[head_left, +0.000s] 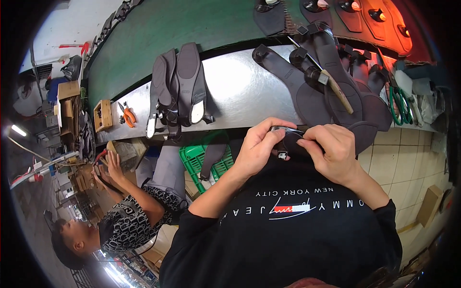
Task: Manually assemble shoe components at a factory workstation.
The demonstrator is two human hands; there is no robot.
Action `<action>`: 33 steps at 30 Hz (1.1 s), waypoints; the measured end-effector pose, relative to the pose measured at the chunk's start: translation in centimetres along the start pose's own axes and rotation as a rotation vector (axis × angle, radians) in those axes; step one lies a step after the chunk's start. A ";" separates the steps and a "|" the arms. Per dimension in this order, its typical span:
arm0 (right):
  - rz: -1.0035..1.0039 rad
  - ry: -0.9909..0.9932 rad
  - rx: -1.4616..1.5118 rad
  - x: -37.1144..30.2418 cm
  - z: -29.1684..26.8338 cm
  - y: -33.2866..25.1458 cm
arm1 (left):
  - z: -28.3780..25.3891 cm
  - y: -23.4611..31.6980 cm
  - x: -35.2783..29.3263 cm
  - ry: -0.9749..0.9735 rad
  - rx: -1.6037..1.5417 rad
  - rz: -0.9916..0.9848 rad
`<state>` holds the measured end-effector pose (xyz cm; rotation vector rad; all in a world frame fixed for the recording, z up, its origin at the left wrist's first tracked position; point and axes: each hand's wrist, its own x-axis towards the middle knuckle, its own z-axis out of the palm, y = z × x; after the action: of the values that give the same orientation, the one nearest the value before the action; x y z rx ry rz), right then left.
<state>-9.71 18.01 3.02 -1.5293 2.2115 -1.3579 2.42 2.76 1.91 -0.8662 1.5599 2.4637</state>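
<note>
Close to my chest, at the table's near edge, both hands hold a dark sandal (291,141) with a glossy black strap and a small pale-ended tab. My left hand (257,145) is closed on its left side, thumb and index finger pinching the strap. My right hand (331,150) pinches the right side between thumb and curled fingers. Much of the sandal is hidden by my fingers and blends with my black shirt. Just beyond my hands, several dark grey sandal soles (312,98) lie overlapping, and a wooden-handled awl (340,94) rests across them.
More sandals (187,72) lie left on the metal tabletop (228,86), near orange-handled pliers (127,116) and a wooden box (103,115). Green-handled scissors (399,103) are at right. Soles ride a green belt (225,24) toward an orange glow. A green basket (192,158) and a co-worker (137,211) are left.
</note>
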 end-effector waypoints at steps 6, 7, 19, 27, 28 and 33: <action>0.044 -0.026 0.040 -0.4 0.1 0.2 | 0.6 -0.5 -0.2 0.071 0.122 0.091; 0.046 -0.023 0.039 -0.4 0.1 0.1 | 0.6 -0.6 -0.2 0.101 0.044 0.057; 0.123 -0.001 0.060 0.3 -0.1 -0.1 | 1.1 -0.7 0.1 0.225 -0.005 0.209; 0.093 -0.243 0.279 3.3 -3.0 -0.8 | 0.3 0.9 -1.6 0.114 0.111 0.419; -0.020 -0.245 0.173 4.0 -3.7 -1.1 | 0.1 1.1 -1.7 0.122 0.069 0.479; -0.110 0.635 -0.218 7.4 -7.0 -2.5 | -4.3 2.2 -1.4 0.362 -0.556 0.583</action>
<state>-15.38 16.02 11.62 -1.4408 2.7463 -1.9025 4.52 -1.67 3.07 -1.1019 1.3756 3.4295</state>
